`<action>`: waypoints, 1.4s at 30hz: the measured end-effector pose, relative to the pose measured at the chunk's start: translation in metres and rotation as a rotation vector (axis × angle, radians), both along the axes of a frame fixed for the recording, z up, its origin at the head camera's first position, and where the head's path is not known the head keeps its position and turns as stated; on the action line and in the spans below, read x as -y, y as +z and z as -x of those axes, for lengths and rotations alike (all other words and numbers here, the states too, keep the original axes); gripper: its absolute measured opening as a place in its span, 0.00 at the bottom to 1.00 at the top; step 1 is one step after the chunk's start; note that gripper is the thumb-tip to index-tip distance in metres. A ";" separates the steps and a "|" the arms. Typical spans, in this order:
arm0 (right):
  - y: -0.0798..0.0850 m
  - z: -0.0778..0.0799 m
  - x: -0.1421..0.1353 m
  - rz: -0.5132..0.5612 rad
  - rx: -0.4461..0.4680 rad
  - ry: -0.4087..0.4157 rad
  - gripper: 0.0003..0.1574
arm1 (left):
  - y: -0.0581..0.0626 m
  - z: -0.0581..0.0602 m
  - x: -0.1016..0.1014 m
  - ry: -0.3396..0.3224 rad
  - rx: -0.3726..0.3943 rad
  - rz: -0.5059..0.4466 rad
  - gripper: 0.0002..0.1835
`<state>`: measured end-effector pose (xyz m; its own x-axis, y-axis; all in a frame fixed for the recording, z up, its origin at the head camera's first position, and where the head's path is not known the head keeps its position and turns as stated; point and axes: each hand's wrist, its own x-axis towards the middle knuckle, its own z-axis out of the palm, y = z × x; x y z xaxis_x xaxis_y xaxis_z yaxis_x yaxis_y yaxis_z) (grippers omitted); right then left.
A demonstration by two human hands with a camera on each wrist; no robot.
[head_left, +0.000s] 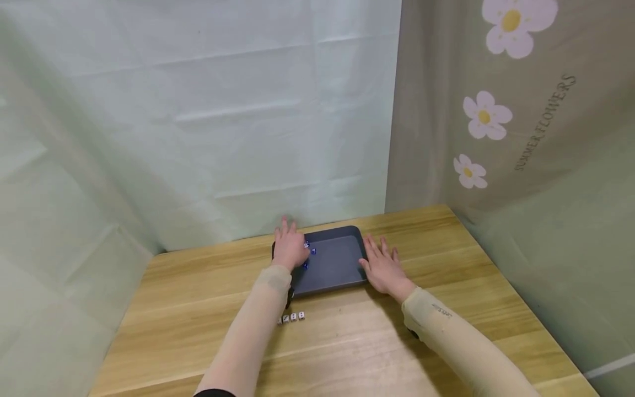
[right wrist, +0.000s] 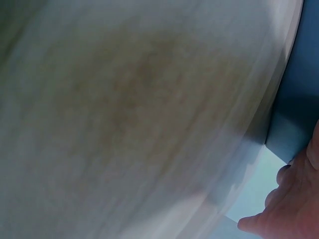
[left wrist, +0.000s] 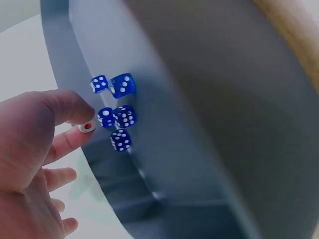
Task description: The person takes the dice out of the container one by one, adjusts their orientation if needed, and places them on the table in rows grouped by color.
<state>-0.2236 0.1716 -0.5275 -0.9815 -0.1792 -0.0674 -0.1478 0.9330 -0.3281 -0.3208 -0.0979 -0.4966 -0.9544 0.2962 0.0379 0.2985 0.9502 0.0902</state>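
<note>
In the left wrist view my left hand (left wrist: 25, 134) pinches a white die (left wrist: 87, 126) with a red dot between thumb and index finger. The other fingers are spread apart. This hand is over the left end of a dark grey tray (head_left: 338, 267). Just beyond the die, several translucent blue dice (left wrist: 122, 117) with white dots lie in a cluster along the tray's inner edge. My right hand (head_left: 384, 270) has its fingers extended and rests at the tray's right side. Only part of that hand shows in the right wrist view, beside the tray wall.
On the wooden table (head_left: 198, 298), a short row of white dice (head_left: 294, 317) sits in front of the tray, partly behind the left forearm. A pale cloth (head_left: 238, 110) hangs at the back edge, and a flowered curtain (head_left: 521, 182) hangs at the right.
</note>
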 end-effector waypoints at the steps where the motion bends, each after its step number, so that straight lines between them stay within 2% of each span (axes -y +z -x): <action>1: 0.000 0.000 0.000 0.001 0.002 0.002 0.43 | 0.001 -0.001 0.001 -0.006 -0.008 -0.013 0.15; 8: -0.003 0.000 -0.004 0.001 0.006 0.000 0.43 | 0.009 -0.011 0.004 -0.060 -0.027 -0.125 0.11; 16: -0.003 0.000 -0.004 0.003 0.000 -0.003 0.43 | 0.016 -0.021 0.015 -0.089 -0.023 -0.186 0.08; 24: 0.001 0.000 -0.001 -0.003 -0.001 0.005 0.43 | 0.012 -0.027 0.030 -0.078 -0.028 -0.191 0.08; 34: 0.001 0.001 0.000 0.006 0.010 0.004 0.43 | 0.004 -0.035 0.048 -0.077 -0.035 -0.248 0.05; 42: 0.002 -0.001 0.000 0.013 0.013 0.007 0.43 | 0.002 -0.043 0.055 -0.069 0.012 -0.281 0.05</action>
